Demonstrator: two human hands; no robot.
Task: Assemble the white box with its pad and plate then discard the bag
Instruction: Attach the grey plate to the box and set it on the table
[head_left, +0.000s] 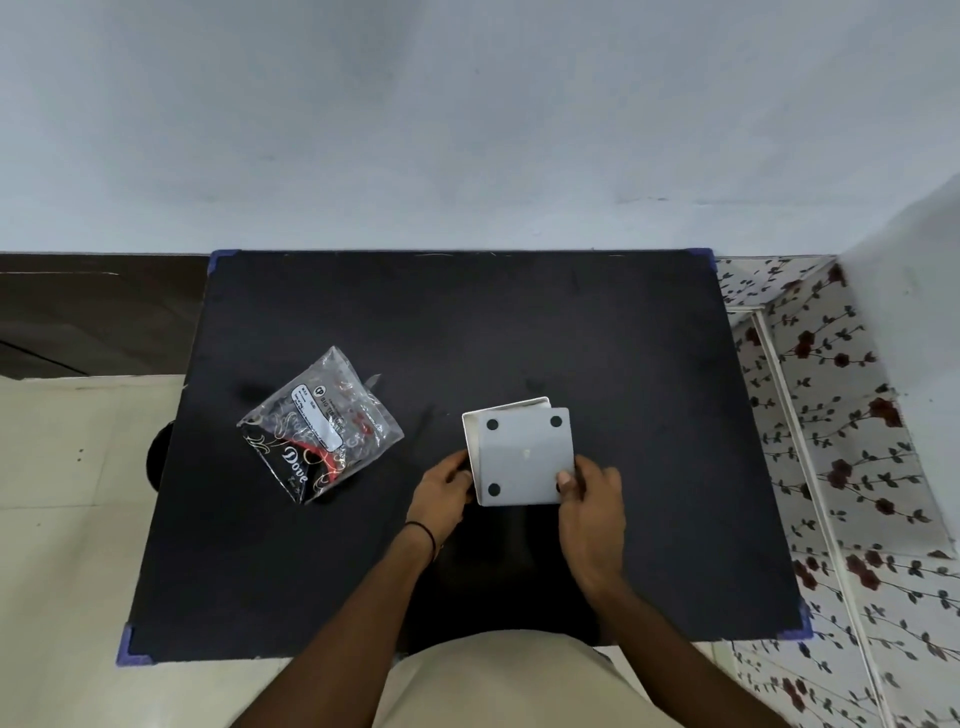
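A white square box (471, 431) rests on the black table (519, 322), a little right of centre. A flat white plate (527, 457) with dark round holes at its corners lies over the box's top, shifted slightly right so the box's left and far walls show. My left hand (444, 491) grips the box's near-left corner. My right hand (592, 506) pinches the plate's near-right corner, thumb on top. The clear plastic bag (319, 434) with a white label and red and black print lies crumpled to the left. No pad shows.
Blue corner guards (136, 649) mark the table's corners. A pale wall rises behind the table, a flowered cloth (852, 431) hangs at the right, and tiled floor lies at the left. A dark round object (156, 457) sits under the table's left edge.
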